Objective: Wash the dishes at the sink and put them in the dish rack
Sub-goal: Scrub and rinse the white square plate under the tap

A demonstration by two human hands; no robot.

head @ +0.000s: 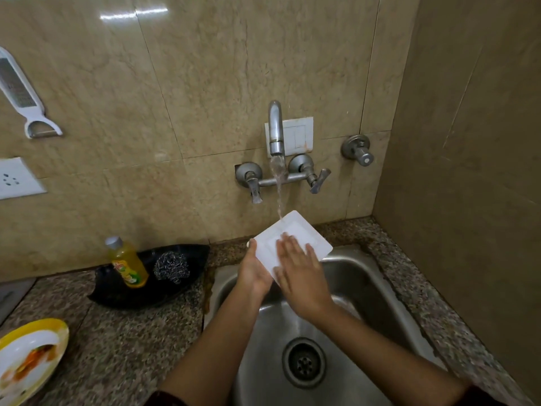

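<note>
Plate (296, 227) gripped by left hand (253, 273), right hand (301, 276) flat on it.

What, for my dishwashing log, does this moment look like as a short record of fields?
item in hand: white square plate, tilted under the water stream over the sink
left hand: grips the plate's left edge
right hand: lies flat on the plate's face, fingers straight
tap: running
counter, left: yellow soap bottle and steel scrubber in a black tray; soiled yellow-rimmed plate nearer
dish rack: not in view
</note>
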